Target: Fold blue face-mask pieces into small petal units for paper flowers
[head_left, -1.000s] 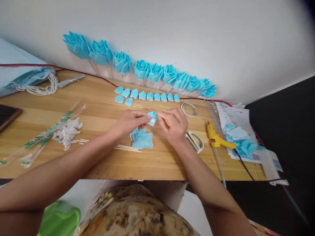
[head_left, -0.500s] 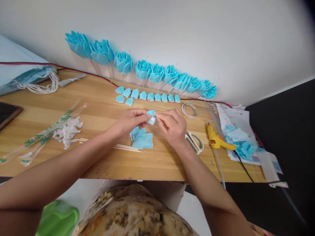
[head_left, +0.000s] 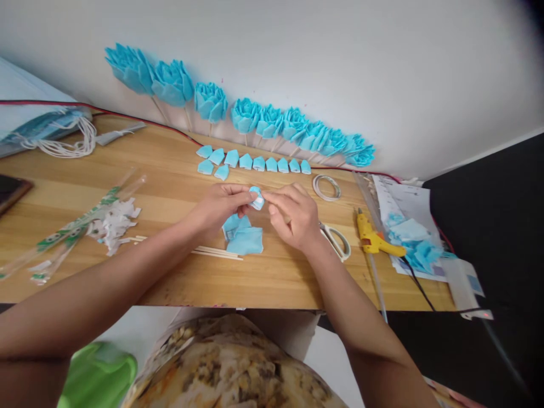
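Note:
My left hand point(head_left: 221, 207) and my right hand point(head_left: 293, 215) meet above the middle of the wooden table point(head_left: 170, 272). Both pinch a small folded blue paper piece point(head_left: 256, 198) between their fingertips. Just below it a small stack of blue paper squares point(head_left: 244, 238) lies on the table, over a few thin wooden sticks point(head_left: 212, 252). A row of several folded blue petals point(head_left: 255, 162) lies farther back. Behind it, several finished blue paper flowers point(head_left: 238, 116) on sticks lean against the white wall.
To the right lie white-handled scissors point(head_left: 338, 241), a roll of clear tape point(head_left: 326, 188), a yellow glue gun point(head_left: 374, 238) and a sheet with blue scraps point(head_left: 412, 241). To the left lie plastic sleeves and white scraps point(head_left: 102, 224), a dark phone point(head_left: 11, 190) and a corded bag point(head_left: 55, 136).
The folded blue piece has shrunk between my fingertips as both hands worked it, and the hands drifted slightly left. The camera view shifted a little.

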`<state>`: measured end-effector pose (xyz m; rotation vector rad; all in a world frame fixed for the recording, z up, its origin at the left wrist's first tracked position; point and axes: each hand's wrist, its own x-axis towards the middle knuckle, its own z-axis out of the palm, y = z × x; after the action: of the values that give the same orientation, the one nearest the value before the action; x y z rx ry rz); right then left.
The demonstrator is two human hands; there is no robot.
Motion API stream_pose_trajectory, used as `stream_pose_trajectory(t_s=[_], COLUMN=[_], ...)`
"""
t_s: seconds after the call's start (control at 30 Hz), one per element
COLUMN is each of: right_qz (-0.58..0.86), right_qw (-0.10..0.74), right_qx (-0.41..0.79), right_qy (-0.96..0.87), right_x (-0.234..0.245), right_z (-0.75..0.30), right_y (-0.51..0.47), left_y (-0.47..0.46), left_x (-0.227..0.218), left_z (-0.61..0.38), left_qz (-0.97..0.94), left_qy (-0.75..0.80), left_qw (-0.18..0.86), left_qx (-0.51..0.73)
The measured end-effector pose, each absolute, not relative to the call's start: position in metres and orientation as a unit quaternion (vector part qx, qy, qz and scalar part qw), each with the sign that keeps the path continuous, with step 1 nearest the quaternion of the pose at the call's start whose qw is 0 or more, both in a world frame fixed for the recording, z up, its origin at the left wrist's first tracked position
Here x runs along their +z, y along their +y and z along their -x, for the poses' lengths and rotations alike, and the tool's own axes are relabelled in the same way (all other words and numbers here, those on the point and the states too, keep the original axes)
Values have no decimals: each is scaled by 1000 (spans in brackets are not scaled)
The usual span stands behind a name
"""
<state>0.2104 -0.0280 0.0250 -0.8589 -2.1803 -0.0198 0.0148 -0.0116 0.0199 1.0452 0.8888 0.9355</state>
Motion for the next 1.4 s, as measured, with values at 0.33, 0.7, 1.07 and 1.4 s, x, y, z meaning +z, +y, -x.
stream_pose_trajectory(t_s=[0.33, 0.7, 1.07, 1.4], right_qz=[447, 436, 440, 469], right_qw=[452, 449, 464, 481], right_qx=[455, 461, 447, 390], right_qy=[-623, -629, -625, -630], right_x=[10, 9, 11, 5], right_z=[-211, -200, -201, -208], right_y=[-18, -22, -23, -17], left_y=[-13, -13, -15, -10], left_x=[29, 27, 27, 29], left_z=[-15, -16, -17, -15], left_qz=[-530, -622, -626, -585], left_qy=[440, 414, 442, 433], left_qw=[616, 552, 542, 585], left_qx=[383, 371, 345, 359])
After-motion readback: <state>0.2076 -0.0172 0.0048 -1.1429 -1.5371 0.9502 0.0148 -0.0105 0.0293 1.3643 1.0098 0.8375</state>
